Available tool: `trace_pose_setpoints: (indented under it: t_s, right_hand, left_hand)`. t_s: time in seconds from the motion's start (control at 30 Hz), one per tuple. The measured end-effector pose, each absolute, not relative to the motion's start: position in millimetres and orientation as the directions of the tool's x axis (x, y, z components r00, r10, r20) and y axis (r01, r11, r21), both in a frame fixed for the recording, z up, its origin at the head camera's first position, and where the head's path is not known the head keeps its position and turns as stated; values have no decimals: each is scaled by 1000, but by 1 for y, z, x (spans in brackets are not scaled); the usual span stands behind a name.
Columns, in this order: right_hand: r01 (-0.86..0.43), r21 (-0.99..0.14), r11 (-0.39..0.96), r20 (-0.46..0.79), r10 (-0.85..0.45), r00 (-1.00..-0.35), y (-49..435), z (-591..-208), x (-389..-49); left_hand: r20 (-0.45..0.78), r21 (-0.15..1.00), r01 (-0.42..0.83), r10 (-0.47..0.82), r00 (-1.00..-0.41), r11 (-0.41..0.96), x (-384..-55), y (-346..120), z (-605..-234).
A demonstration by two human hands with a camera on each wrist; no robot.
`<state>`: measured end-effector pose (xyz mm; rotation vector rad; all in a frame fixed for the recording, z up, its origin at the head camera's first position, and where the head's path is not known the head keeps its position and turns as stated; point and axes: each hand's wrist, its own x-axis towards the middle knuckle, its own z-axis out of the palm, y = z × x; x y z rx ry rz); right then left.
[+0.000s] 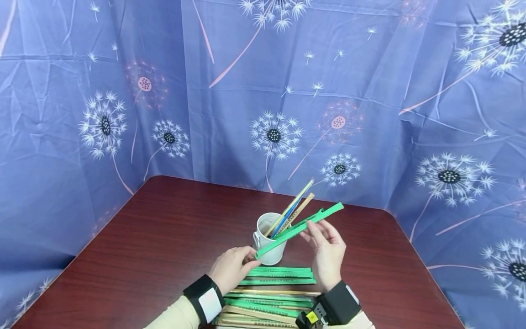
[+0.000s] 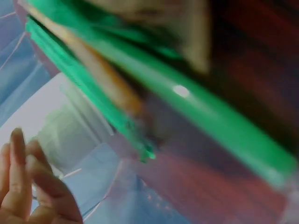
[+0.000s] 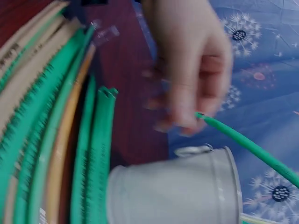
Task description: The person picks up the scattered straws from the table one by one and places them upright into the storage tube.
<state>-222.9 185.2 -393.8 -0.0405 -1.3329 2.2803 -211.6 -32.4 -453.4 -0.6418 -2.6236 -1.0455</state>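
Observation:
A long thin green-wrapped stick (image 1: 296,230) slants up to the right, held between both hands in front of a small white metal bucket (image 1: 274,256). My left hand (image 1: 233,268) pinches its lower left end; in the right wrist view, that hand's fingertips (image 3: 189,126) meet the end. Farther up, my right hand (image 1: 328,253) grips it with the thumb in front and fingers behind. Yellow, blue and tan sticks (image 1: 303,204) lean out of the bucket, partly covered by the green one. The left wrist view is blurred.
Several green and tan wrapped sticks with printed lettering (image 1: 279,304) lie crosswise at the table's near side, between the forearms. The dark red-brown table (image 1: 185,228) meets a blue dandelion-patterned curtain (image 1: 222,132) at its back and sides.

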Motion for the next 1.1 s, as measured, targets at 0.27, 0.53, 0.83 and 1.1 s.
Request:
trace_pose_setpoints:
  t_s: [0.27, 0.53, 0.83, 1.1]
  right_hand:
    - [-609, -691, -388, 283, 630, -723, 201, -380, -231]
    - [-549, -789, -277, 286, 624, -727, 200, -391, -237]
    - [-298, -950, -96, 204, 532, -821, 189, -409, -247]
    - [-134, -981, 138, 183, 449, -874, 179, -423, -250]
  left_hand:
    - [269, 397, 480, 401, -876, 782, -209, -38, -471]
    - [207, 259, 485, 443, -872, 835, -209, -39, -475]
    - [205, 289, 488, 445, -872, 824, -210, -41, -477]
    - [236, 369, 488, 428, -872, 791, -211, -41, -478]
